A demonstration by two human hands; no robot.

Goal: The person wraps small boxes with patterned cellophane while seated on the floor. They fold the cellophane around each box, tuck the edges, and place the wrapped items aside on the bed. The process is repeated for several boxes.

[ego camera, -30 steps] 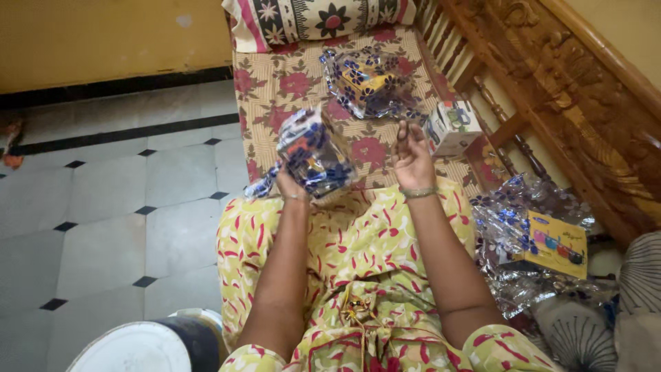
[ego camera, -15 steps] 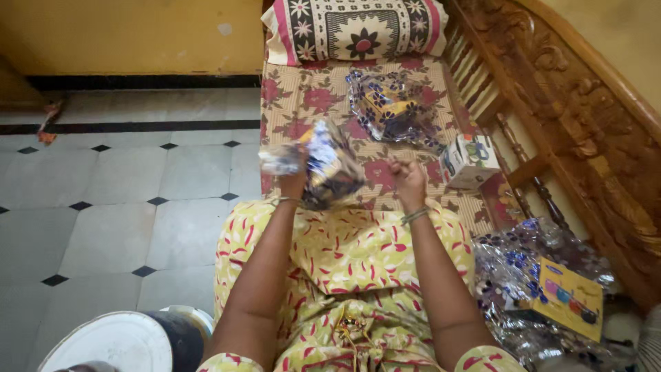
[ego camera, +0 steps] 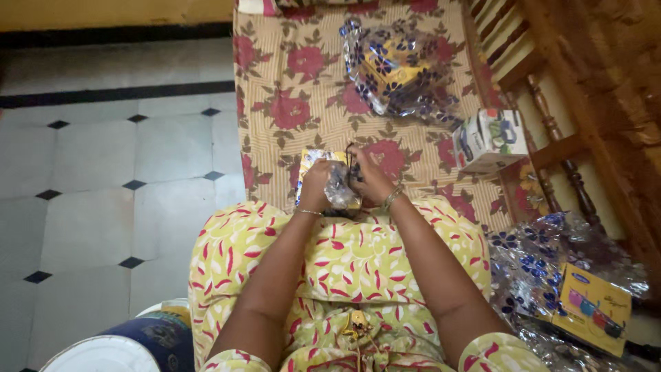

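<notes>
both sets of fingers are curled shut on the one thing: the left hand [ego camera: 315,184] grips the near-left side of a small box in shiny flower-print wrap [ego camera: 329,180], and the right hand [ego camera: 368,180] closes over its right edge, thumb and fingertips pinching the crinkled film at the top. the box sits low between the two hands, just past the knees, resting on or just above the floral mattress [ego camera: 275,103]; which of the two i cannot tell

it looks light, a small card box, stiff at the corners but easily dented. the film around it is thin, slick and crackly, so it would likely slip or tear if pinched alone. the safer hold is across the box's firm edges through the wrap, with the loose film taken only to tuck or fold

half a second ago the left hand held the parcel up in the air, loose wrap trailing to the left, and the right hand was a fist apart from it. now the parcel is down, both hands are on it and the wrap is gathered close
</notes>
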